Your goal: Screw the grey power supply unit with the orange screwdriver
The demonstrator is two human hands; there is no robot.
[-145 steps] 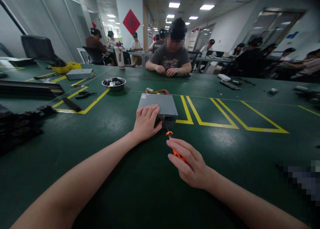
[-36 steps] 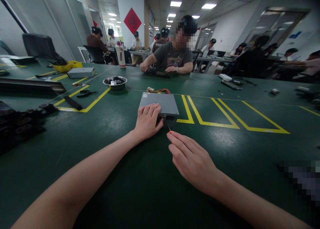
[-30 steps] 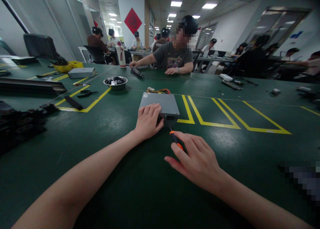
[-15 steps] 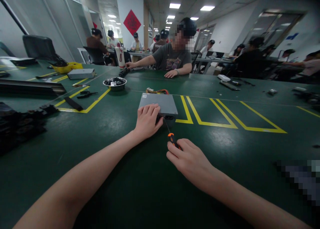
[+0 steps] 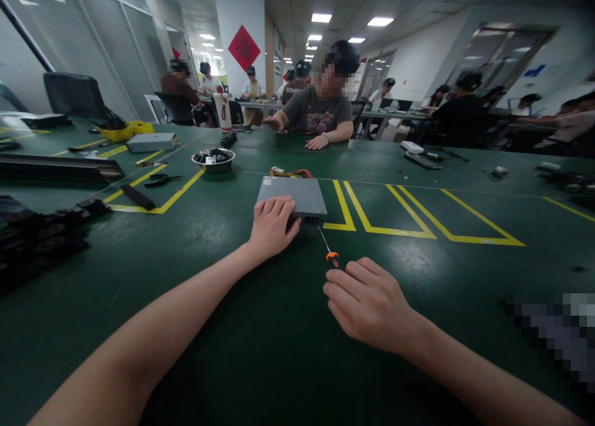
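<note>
A grey metal computer power supply (image 5: 297, 193) lies on the green table, its power socket side towards me and a bundle of coloured wires (image 5: 292, 173) at its back. My left hand (image 5: 273, 227) grips its near left edge, fingers over the top and thumb at the front face. In my right hand (image 5: 367, 296) is a screwdriver (image 5: 333, 258) with an orange and black handle. Its thin shaft points up and left, and the tip is near the supply's lower front right corner, seemingly just apart from it.
Left of the supply stands a metal bowl (image 5: 212, 159) of small dark parts. A grey box (image 5: 151, 142), a yellow holder (image 5: 124, 130) and dark parts (image 5: 41, 240) lie further left. Yellow tape (image 5: 400, 232) marks the table at right. A co-worker (image 5: 318, 110) sits opposite.
My right hand has drawn the screwdriver back and to the right, away from the supply's front face. My left hand stays on the supply. The co-worker's hand has lifted off a dark object.
</note>
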